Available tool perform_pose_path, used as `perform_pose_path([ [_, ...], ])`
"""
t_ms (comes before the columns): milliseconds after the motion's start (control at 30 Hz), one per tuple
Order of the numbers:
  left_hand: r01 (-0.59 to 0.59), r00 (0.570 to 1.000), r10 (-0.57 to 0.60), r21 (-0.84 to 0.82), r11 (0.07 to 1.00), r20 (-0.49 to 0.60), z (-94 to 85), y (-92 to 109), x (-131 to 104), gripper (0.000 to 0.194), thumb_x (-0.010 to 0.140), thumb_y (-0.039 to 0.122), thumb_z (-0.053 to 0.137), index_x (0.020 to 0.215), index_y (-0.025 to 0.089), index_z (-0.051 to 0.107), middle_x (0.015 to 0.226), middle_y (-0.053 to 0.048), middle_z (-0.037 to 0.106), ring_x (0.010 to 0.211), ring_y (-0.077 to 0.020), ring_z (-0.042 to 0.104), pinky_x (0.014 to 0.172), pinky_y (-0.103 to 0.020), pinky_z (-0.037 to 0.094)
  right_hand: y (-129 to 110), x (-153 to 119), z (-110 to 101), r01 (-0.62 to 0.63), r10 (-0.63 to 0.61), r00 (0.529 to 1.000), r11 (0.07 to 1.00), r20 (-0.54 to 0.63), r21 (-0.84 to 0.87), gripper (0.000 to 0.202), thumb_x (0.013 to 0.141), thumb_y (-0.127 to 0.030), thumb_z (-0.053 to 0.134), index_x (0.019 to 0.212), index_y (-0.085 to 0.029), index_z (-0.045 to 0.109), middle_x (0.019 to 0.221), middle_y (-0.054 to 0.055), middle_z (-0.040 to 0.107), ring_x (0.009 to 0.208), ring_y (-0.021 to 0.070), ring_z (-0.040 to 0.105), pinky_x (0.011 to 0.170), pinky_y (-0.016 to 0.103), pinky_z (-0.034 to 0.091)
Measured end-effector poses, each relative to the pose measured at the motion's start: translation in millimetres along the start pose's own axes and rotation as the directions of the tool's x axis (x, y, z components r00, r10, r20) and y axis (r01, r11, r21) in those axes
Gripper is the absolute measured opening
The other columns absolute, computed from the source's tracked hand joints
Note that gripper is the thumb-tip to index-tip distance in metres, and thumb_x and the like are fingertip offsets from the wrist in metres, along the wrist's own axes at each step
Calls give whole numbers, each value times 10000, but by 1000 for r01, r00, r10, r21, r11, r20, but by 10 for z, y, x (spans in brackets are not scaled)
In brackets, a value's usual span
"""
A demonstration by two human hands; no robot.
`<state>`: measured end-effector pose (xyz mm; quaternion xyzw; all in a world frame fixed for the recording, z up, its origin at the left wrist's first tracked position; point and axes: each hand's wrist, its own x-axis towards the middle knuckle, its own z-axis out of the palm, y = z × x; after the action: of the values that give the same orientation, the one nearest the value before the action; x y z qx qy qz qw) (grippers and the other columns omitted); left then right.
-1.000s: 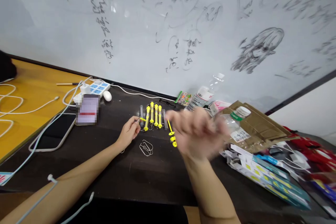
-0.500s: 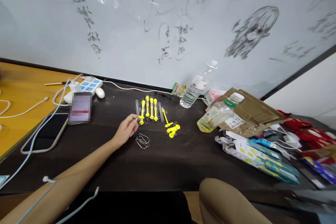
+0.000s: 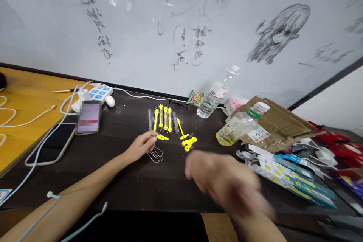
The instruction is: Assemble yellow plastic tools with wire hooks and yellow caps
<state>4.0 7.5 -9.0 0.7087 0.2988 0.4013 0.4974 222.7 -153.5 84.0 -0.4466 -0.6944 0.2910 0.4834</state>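
Observation:
My left hand (image 3: 143, 145) is closed, thumb and finger pinched at the end of a small yellow plastic piece (image 3: 162, 137). Just beyond it stand, in a row on the table, several clear tubes with yellow ends (image 3: 165, 118), flanked by an empty clear tube (image 3: 149, 119) and another clear tube (image 3: 174, 121). Bent metal wire hooks (image 3: 155, 155) lie right by the left wrist side. A yellow rod with a crosspiece (image 3: 181, 129) and several yellow rings (image 3: 189, 143) rest to the right. My right hand (image 3: 224, 177) hovers over the front of the table, its fingers smeared by motion.
Right of the tubes are a water bottle (image 3: 211, 100), a bottle with yellow liquid (image 3: 241, 124), a brown paper package (image 3: 272, 121) and an opened box (image 3: 295, 177). Leftward lie a phone (image 3: 53, 141), a white mouse (image 3: 110, 101) and a power strip (image 3: 100, 92). A whiteboard (image 3: 127, 45) rises behind.
My right hand has come into view from the lower right. My left hand has moved a little right and nearer me, and the yellow piece at its fingertips has shifted off the tube row.

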Motion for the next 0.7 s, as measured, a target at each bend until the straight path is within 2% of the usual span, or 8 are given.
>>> perform_pose_path([
  [33,-5,999,5,12,1000,44,13,17,-11,320,924,442,423,1030,160,529,546,61,467,419,-61,360,422,-176,294,172,260,100,16,-16,1000,999,10,-28,303,881,-531,445,773,-307,619,741,37,570,718,229,575,673,407,500],
  [67,-13,996,10,27,1000,84,25,36,-23,321,929,438,416,1030,160,539,554,57,468,434,-67,373,437,-181,305,362,501,199,14,-15,1000,998,-27,-61,255,884,-479,472,811,-277,610,800,43,581,769,223,574,726,398,490],
  [133,-34,989,24,69,997,147,43,73,-43,323,935,432,407,1024,161,560,566,50,472,474,-81,405,476,-193,328,743,839,374,44,-44,999,994,-3,-97,212,888,-421,488,934,-239,587,903,54,583,834,210,560,761,363,469],
  [200,-48,981,25,115,992,193,52,103,-55,319,939,424,403,1000,163,575,579,44,479,508,-92,424,510,-202,336,1047,937,492,17,-11,997,996,75,-87,202,911,-385,453,962,-221,559,873,41,572,808,188,550,742,325,454],
  [267,-46,974,11,150,988,226,53,122,-58,311,944,413,396,977,165,581,592,41,487,531,-99,434,536,-209,339,1219,863,548,-11,21,987,998,156,-63,177,928,-362,429,958,-218,528,759,2,530,698,158,520,667,286,429],
  [433,-25,969,-25,199,980,246,61,112,-49,296,949,403,390,989,171,569,621,38,505,568,-109,458,567,-215,347,1226,653,567,-40,22,984,994,178,101,144,919,-329,460,1018,-241,403,671,-58,449,597,126,463,607,257,394],
  [700,0,966,-47,184,983,255,93,98,-63,269,951,394,385,986,173,535,669,30,531,612,-116,510,600,-217,384,1244,647,650,-19,-4,978,994,211,109,313,809,-247,606,1016,-248,372,745,-46,520,663,133,530,638,270,446],
])
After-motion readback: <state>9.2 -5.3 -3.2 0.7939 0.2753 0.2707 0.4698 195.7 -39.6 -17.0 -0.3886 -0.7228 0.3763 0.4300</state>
